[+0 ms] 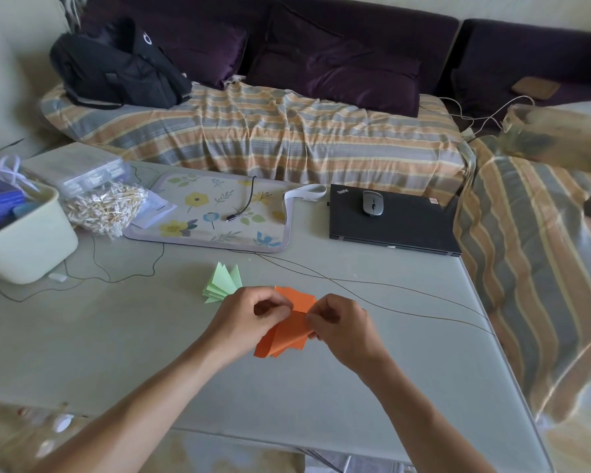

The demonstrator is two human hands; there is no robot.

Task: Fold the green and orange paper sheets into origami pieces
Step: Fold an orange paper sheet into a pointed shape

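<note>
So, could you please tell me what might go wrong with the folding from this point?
1. Both hands, left hand and right hand, pinch the orange paper in mid-air, so the crease may land crooked.
2. The green folded pieces lie right beside the left hand and could be knocked.

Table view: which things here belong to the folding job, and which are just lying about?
In the job: orange paper, pinched by left hand and right hand; green paper, already folded.

Lying about: laptop, mouse, floral mat, tub, cotton swabs.
</note>
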